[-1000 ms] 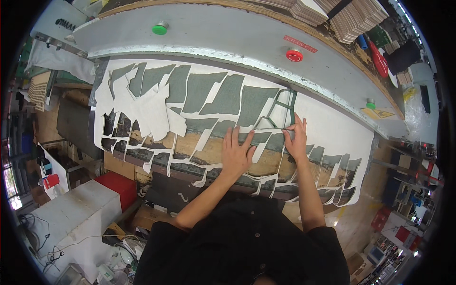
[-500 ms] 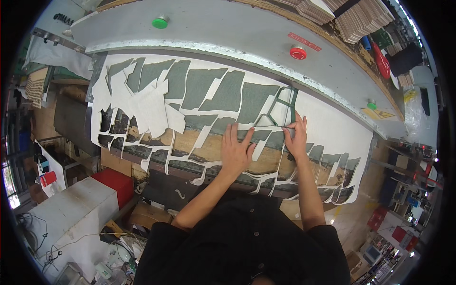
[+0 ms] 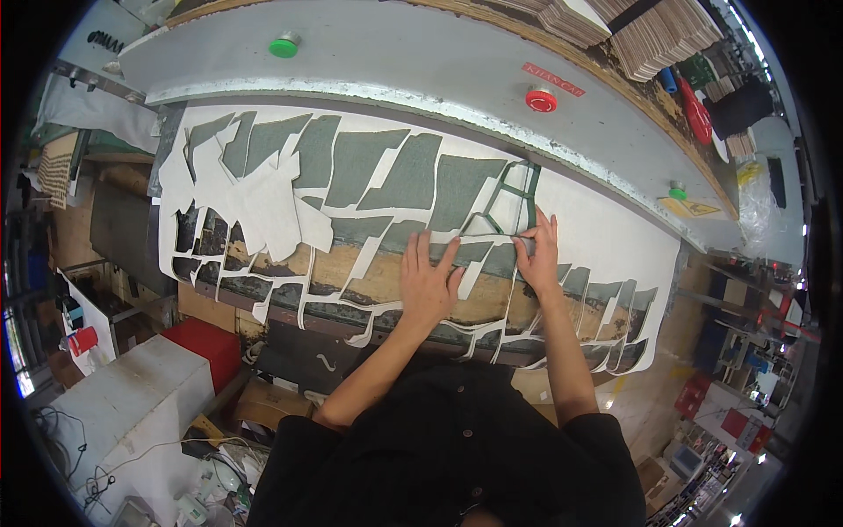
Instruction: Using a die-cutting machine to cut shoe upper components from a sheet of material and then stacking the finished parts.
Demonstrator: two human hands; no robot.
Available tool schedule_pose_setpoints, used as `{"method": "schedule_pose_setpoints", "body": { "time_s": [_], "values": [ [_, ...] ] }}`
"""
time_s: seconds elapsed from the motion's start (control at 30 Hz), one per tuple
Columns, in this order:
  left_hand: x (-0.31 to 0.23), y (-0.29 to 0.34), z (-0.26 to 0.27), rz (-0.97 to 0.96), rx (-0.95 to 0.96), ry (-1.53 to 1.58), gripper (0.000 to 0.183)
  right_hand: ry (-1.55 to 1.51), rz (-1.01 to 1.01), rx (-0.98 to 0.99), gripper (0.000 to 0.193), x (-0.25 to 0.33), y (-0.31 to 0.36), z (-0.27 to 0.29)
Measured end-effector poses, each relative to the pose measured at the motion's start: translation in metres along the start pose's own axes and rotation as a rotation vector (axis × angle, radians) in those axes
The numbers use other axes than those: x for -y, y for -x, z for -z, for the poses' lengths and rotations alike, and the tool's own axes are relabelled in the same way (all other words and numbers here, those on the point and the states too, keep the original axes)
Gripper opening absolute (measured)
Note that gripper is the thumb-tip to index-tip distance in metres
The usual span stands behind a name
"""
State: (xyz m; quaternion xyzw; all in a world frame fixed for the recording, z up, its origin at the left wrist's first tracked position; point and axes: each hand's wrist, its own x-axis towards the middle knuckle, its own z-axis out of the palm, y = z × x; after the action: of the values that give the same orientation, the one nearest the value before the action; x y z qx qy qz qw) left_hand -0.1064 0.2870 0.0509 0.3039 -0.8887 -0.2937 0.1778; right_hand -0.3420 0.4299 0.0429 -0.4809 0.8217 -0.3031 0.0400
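Observation:
A white sheet (image 3: 606, 215) with many cut-out openings lies across the worn cutting board (image 3: 479, 303). On its uncut edge stands a green metal cutting die (image 3: 532, 198), an open outline with cross bars. My right hand (image 3: 542, 262) has its thumb and fingers at the die's lower right corner, gripping it. My left hand (image 3: 428, 285) lies with fingers spread over the sheet's narrow strips, its fingertips near the die's lower left corner. Loose white cut pieces (image 3: 268, 206) are piled on the left part of the sheet.
Beyond the sheet runs a grey machine beam (image 3: 395, 75) with a green button (image 3: 284, 46), a red button (image 3: 541, 100) and another green button (image 3: 677, 190). Stacked boards (image 3: 663, 39) rest on top. A grey and red box-shaped unit (image 3: 145, 400) stands at the lower left.
The whole view has shifted slightly, so everything sits a little further left. Both hands and the die keep about the same places on the sheet.

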Motion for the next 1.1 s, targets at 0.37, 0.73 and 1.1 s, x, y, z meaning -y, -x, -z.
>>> {"method": "schedule_pose_setpoints", "body": {
  "time_s": [0.37, 0.73, 1.1],
  "values": [
    [-0.001, -0.005, 0.002, 0.012, -0.006, 0.023, 0.055, -0.023, -0.003, 0.009, 0.022, 0.0, -0.005, -0.001],
    [-0.003, 0.006, 0.024, -0.033, -0.051, 0.119, 0.053, -0.035, -0.067, -0.103, 0.035, 0.026, 0.005, 0.013],
    [0.002, 0.104, 0.092, -0.307, 0.349, 0.195, 0.038, -0.179, -0.411, -0.551, 0.064, -0.005, 0.015, 0.249]
  ]
}}
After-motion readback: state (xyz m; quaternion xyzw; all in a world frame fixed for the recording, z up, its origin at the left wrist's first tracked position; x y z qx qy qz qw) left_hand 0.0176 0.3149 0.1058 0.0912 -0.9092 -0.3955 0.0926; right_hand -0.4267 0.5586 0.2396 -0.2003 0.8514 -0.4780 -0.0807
